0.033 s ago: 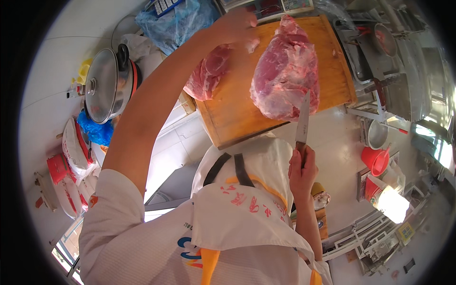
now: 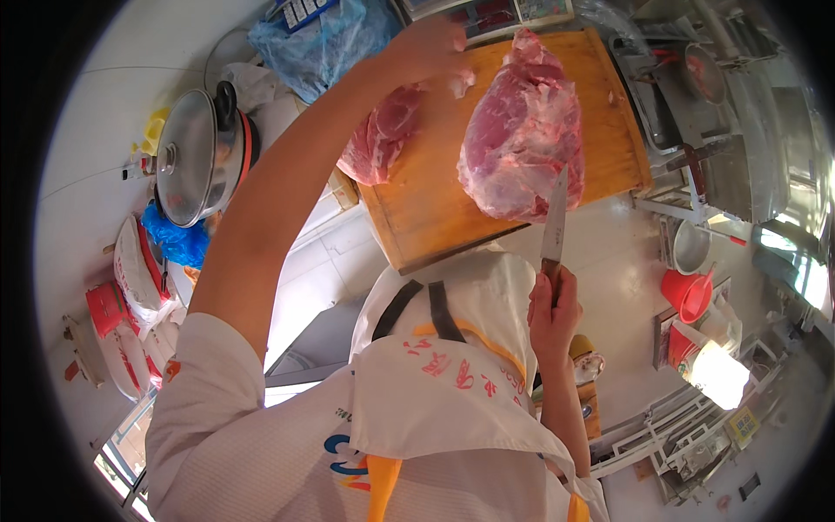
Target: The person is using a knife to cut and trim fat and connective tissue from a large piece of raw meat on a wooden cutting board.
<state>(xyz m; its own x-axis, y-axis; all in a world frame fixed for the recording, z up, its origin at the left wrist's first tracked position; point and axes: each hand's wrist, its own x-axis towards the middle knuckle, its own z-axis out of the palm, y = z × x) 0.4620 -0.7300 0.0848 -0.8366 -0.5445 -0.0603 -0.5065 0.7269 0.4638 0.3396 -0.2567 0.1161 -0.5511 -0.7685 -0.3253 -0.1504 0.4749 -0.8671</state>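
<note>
In my right hand [image 2: 555, 317] is a knife [image 2: 554, 222] with a dark handle, its fingers wrapped round it. The blade points away from me, and its tip overlaps the near right side of a large raw piece of meat [image 2: 522, 130] on the wooden cutting board [image 2: 435, 222]. My left hand [image 2: 435, 45] reaches over the far left part of the board; it is blurred and its fingers do not show clearly. Below it lies a small pale scrap of meat [image 2: 462, 83]. A second, smaller piece of raw meat [image 2: 383, 135] sits at the board's left edge, partly behind my left forearm.
A lidded pot [image 2: 187, 157] stands to the left, near a blue plastic bag [image 2: 326, 48]. Beyond the board is a scale-like device [image 2: 491, 17]. A dark-handled cleaver [image 2: 696, 165] lies right of the board. Red buckets [image 2: 687, 294] stand lower right.
</note>
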